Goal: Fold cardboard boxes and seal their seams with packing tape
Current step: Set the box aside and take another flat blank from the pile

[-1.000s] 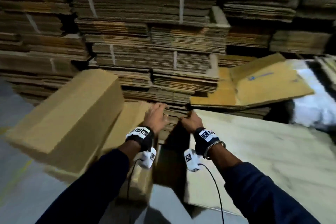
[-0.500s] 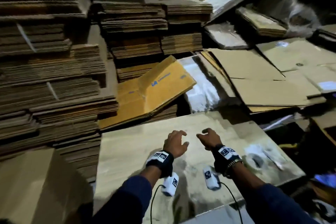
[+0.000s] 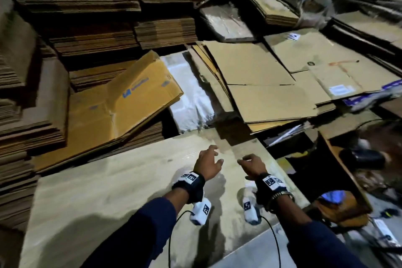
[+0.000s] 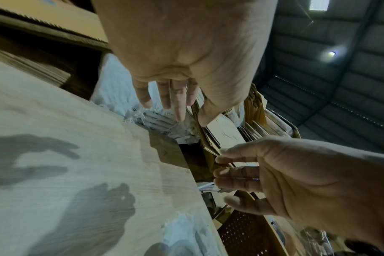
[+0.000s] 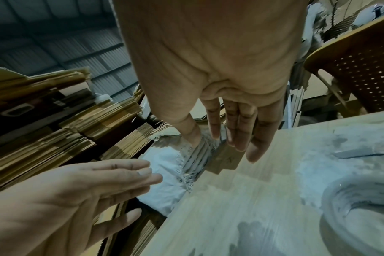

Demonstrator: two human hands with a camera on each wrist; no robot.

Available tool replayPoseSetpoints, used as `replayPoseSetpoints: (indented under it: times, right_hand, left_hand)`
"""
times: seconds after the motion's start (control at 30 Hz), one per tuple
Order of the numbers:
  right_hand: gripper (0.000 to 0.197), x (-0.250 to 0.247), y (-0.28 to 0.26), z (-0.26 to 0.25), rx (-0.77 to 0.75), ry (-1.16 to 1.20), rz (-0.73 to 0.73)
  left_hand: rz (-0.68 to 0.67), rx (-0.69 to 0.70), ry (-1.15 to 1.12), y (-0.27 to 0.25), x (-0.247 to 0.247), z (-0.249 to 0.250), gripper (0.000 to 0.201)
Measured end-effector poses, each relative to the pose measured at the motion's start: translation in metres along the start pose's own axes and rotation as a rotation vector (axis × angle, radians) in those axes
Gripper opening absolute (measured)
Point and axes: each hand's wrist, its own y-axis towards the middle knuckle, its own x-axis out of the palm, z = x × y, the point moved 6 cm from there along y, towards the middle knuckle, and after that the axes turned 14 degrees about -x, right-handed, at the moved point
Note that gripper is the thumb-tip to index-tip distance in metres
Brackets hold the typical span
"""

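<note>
Both hands hover over a pale wooden table (image 3: pixel 108 191), side by side and apart from each other, palms down. The left hand (image 3: pixel 207 164) has its fingers spread and relaxed, holding nothing; the right hand (image 3: pixel 252 166) likewise hangs with loosely bent fingers and grips nothing. Their shadows fall on the tabletop in the left wrist view, which suggests that neither palm rests on it.

The task's material, flattened cardboard boxes, lies beyond the table. A yellow-brown flattened box (image 3: pixel 121 102) with blue print leans tilted on the stacks at the far left. Plain brown flattened boxes (image 3: pixel 261 85) lie overlapping at the far right, just past the table's far edge. Tall stacks of corrugated sheets (image 3: pixel 87 17) fill the far left. A white woven sack (image 3: pixel 191 98) sits between the yellow-brown box and the brown ones. No packing tape can be made out in any view.

Handling, as a judgement: a flat corrugated box is light and stiff along its panels but bends readily at the scored creases; its surface is dry and offers good grip. It is probably best taken by a free edge with both hands spaced apart, since a one-handed lift would let the sheet sag and hinge at a crease.
</note>
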Motion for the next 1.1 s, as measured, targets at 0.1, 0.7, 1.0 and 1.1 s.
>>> replayPoseSetpoints:
  times: [0.1,0.7,1.0,1.1]
  right_hand:
    - [0.036,-0.019,0.032,0.005,0.010,-0.029,-0.002]
    - [0.039,-0.088,0.146,0.033,-0.165,-0.156,-0.099]
    - [0.042,-0.173,0.194,0.051,-0.302,-0.213,-0.029]
    - [0.063,-0.198,0.206,0.048,-0.336,-0.294,0.116]
  left_hand:
    - [-0.056,-0.027,-0.041,0.043,0.020,0.024,0.044]
    - [-0.041,-0.324,-0.393,0.220,0.081,0.139,0.087]
    - [0.092,-0.340,-0.558,0.237,0.081,0.203,0.034]
    - [0.149,-0.216,-0.529,0.225,0.061,0.222,0.031]
